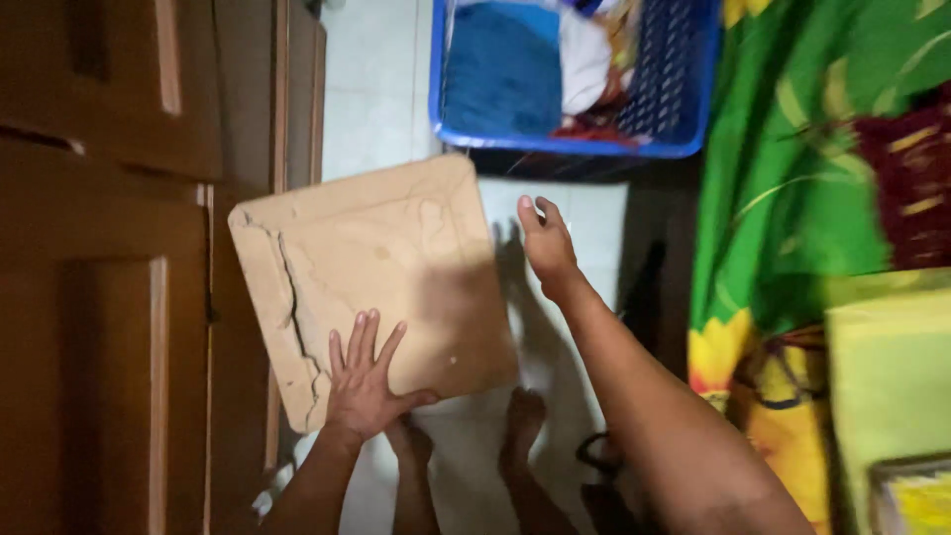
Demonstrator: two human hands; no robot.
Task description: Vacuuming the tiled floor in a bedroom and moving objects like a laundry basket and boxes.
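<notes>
Cardboard sheet (386, 267), cracked, lies under left hand (365, 381).

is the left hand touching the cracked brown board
Touching. The head view shows the left hand lying flat, fingers spread, on the lower part of the cracked brown board, with no gap between palm and surface.
</notes>
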